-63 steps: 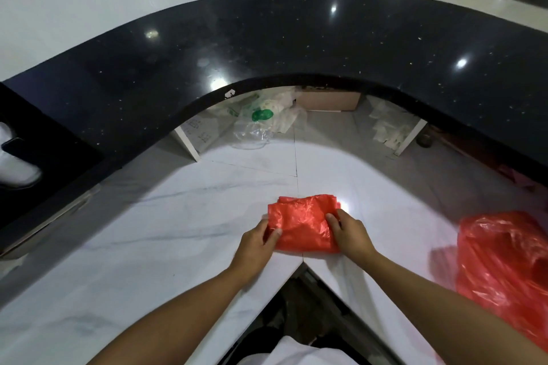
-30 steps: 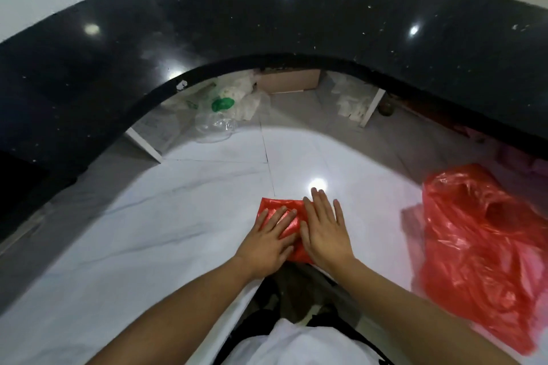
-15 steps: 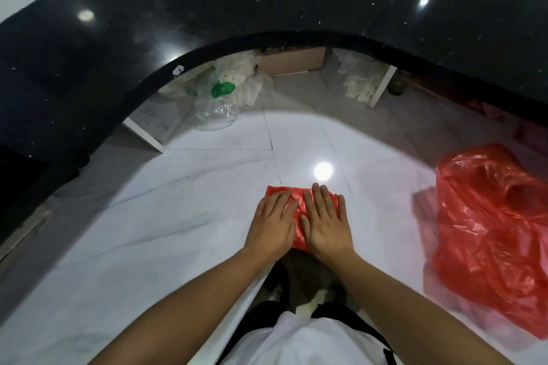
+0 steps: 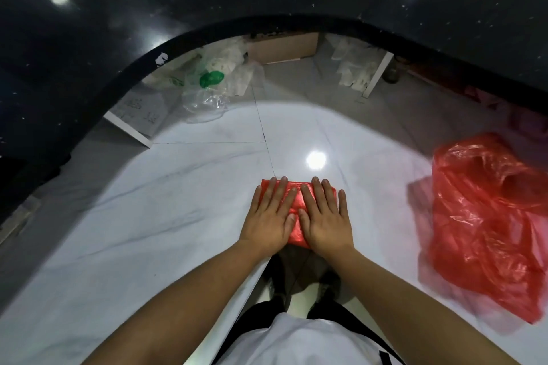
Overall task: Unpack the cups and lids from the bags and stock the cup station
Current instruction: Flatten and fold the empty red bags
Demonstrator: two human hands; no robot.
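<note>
step: flattening | left hand [image 4: 268,218], right hand [image 4: 323,216]: fingers straight, grasping nothing, pressing folded red bag [image 4: 295,231] at white counter [image 4: 148,231] near corner | risk: springs open on release, or slips off counter's near edge | loose red bag [image 4: 486,216]: counter's right side

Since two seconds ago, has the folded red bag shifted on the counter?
No. The folded red bag still sits at the white counter's inner corner, touching its seam.
</note>
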